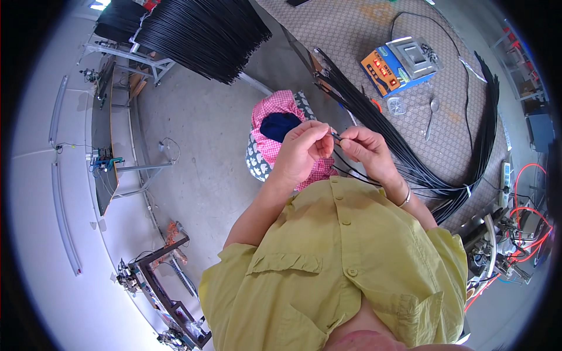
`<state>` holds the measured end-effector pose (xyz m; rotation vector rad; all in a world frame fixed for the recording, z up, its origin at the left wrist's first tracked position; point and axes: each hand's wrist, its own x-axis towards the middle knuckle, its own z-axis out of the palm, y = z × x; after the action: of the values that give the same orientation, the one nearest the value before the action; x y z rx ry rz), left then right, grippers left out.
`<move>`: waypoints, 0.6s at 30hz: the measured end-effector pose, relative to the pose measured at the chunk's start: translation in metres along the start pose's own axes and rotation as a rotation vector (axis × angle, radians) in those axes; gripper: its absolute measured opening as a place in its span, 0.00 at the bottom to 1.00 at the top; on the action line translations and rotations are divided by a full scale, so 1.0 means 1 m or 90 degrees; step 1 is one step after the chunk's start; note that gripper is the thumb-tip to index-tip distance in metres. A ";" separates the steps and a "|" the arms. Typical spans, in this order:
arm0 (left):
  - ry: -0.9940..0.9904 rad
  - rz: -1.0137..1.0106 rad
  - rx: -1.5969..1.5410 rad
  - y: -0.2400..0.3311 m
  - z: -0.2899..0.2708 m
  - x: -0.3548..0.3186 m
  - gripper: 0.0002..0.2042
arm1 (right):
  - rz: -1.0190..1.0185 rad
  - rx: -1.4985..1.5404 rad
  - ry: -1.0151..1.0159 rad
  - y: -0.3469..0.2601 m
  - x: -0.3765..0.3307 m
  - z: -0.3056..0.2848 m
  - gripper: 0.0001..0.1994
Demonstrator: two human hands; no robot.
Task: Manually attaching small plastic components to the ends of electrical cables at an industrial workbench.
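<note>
In front of my chest both hands meet around the end of a thin black cable (350,169). My left hand (305,146) pinches at its tip between thumb and fingertips. Just to the right, my right hand (370,150) grips the cable a little behind that end, the fingers curled. From there the cable hangs in a loop below my right hand, toward my lap. What exactly lies between the left fingertips is too small to make out. Below my hands are a pink checked cloth (275,106) and a dark blue piece of fabric (278,126).
A long bundle of black cables (391,134) bends across the patterned table (363,23) on my right. On that table stand a blue and orange box (391,70), a metal tin (414,55) and a spoon (432,114). More black cables (202,35) hang on a rack ahead.
</note>
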<state>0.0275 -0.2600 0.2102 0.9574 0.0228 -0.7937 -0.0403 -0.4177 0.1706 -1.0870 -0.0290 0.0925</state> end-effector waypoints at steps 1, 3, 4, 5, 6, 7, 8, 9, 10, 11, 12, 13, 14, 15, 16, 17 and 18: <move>0.000 -0.002 -0.008 -0.001 0.000 -0.002 0.07 | 0.001 0.014 0.003 0.001 0.000 0.000 0.04; 0.008 -0.006 -0.017 -0.001 0.002 -0.003 0.07 | 0.008 0.029 0.004 0.002 0.000 0.000 0.04; 0.015 -0.008 -0.018 0.000 0.004 -0.004 0.07 | 0.014 0.029 0.003 0.002 -0.001 -0.001 0.04; 0.022 -0.010 -0.018 0.000 0.004 -0.004 0.07 | 0.020 0.029 0.001 0.002 -0.001 -0.001 0.04; 0.015 -0.016 -0.015 0.000 0.003 -0.004 0.07 | 0.012 0.006 -0.012 0.001 -0.001 -0.001 0.04; 0.009 -0.022 -0.011 0.002 0.001 -0.003 0.07 | 0.004 -0.017 -0.024 0.000 0.000 -0.001 0.04; 0.003 -0.029 -0.008 0.003 -0.001 -0.002 0.07 | -0.004 -0.039 -0.037 -0.001 0.000 -0.001 0.04; -0.007 -0.037 0.007 0.004 -0.003 -0.001 0.08 | 0.005 -0.044 -0.043 -0.003 0.000 0.000 0.04; -0.017 -0.045 0.023 0.005 -0.006 0.001 0.08 | 0.013 -0.049 -0.048 -0.004 0.000 0.001 0.04; -0.027 -0.053 0.038 0.006 -0.007 0.002 0.08 | 0.021 -0.054 -0.053 -0.005 0.000 0.002 0.04; -0.023 -0.055 0.036 0.006 -0.006 0.001 0.08 | 0.019 -0.045 -0.050 -0.005 0.000 0.002 0.04; -0.018 -0.058 0.035 0.008 -0.004 0.000 0.07 | 0.016 -0.035 -0.047 -0.003 0.000 0.002 0.04; -0.014 -0.060 0.034 0.008 -0.003 0.000 0.07 | 0.014 -0.025 -0.043 -0.002 0.000 0.001 0.04; -0.016 -0.058 0.023 0.008 -0.002 0.000 0.07 | 0.012 -0.018 -0.033 -0.001 0.000 0.001 0.04; -0.017 -0.056 0.012 0.008 -0.001 0.000 0.07 | 0.011 -0.011 -0.023 0.001 0.000 0.001 0.04; -0.019 -0.054 0.001 0.007 -0.001 0.000 0.07 | 0.010 -0.005 -0.014 0.003 0.000 0.000 0.04; -0.028 -0.049 -0.019 0.006 -0.001 0.000 0.07 | 0.010 0.021 -0.005 0.004 0.000 0.001 0.04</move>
<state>0.0310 -0.2573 0.2142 0.9153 0.0334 -0.8820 -0.0402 -0.4150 0.1671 -1.0543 -0.0255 0.1115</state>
